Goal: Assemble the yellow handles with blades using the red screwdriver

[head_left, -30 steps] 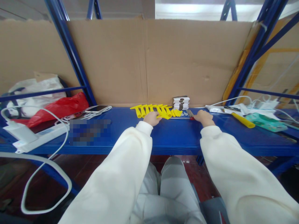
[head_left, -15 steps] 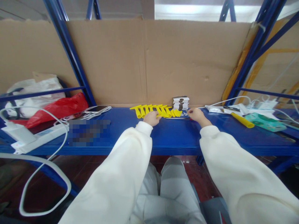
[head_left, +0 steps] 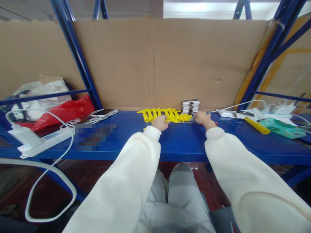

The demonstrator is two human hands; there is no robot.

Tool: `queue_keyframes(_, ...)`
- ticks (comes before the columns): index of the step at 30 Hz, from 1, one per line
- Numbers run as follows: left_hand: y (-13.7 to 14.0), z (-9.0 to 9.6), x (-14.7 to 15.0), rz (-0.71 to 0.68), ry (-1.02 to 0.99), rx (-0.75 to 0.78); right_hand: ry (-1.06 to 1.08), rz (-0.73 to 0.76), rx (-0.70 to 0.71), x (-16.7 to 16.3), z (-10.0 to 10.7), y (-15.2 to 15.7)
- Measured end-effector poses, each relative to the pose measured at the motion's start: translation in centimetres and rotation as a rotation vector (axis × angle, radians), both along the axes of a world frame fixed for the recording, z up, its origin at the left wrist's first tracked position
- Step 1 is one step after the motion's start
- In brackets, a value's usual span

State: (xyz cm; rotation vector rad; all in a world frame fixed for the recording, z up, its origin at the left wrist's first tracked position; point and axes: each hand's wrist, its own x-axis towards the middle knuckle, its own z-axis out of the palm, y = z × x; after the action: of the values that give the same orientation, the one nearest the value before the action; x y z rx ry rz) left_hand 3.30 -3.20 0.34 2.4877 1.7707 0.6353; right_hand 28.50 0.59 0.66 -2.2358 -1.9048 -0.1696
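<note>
My left hand (head_left: 160,123) is closed, with a small yellow plastic piece (head_left: 167,120) showing at its fingertips. Just behind it, several yellow T-shaped plastic handles (head_left: 151,116) lie in a row on the blue shelf top (head_left: 181,139). Small flat yellow pieces (head_left: 186,117) continue that row to the right. My right hand (head_left: 203,118) has its fingers together, low over small shiny parts (head_left: 193,118) beside those pieces. What it pinches, if anything, is too small to make out. A thin rod lies in front of the yellow pieces, and a red tip (head_left: 216,123) shows beside my right wrist.
A stack of small white-and-black boxes (head_left: 190,106) stands against the cardboard wall (head_left: 121,64). Rightward lie a yellow tube (head_left: 257,126), a green packet (head_left: 282,128) and cables. Leftward are a phone (head_left: 103,112), a red bag (head_left: 65,111) and a white power strip (head_left: 48,142).
My right hand has moved slightly left and down onto the small shiny parts. My left hand keeps its grip on the yellow piece. The whole view has shifted slightly.
</note>
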Motion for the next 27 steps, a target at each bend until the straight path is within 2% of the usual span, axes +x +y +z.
queue_keyframes(5, 0.1, -0.1, 0.0, -0.018, -0.017, 0.005, 0.073, -0.024, 0.057, 1.2, -0.1, -1.1)
queue_keyframes(10, 0.2, -0.2, -0.1, -0.039, -0.015, 0.011, 0.138, -0.17, 0.099, 2.3, 0.1, -1.5)
queue_keyframes(17, 0.4, -0.5, -0.1, -0.072, -0.039, 0.01, 0.196, -0.219, 0.075, 2.9, -0.6, -0.7)
queue_keyframes(23, 0.3, -0.4, -0.1, -0.084, -0.042, 0.01, 0.2, -0.353, 0.113, 3.5, -1.0, 0.0)
queue_keyframes(27, 0.1, -0.4, -0.1, -0.086, -0.022, 0.008, 0.206, -0.382, 0.092, 3.8, -1.2, 0.5)
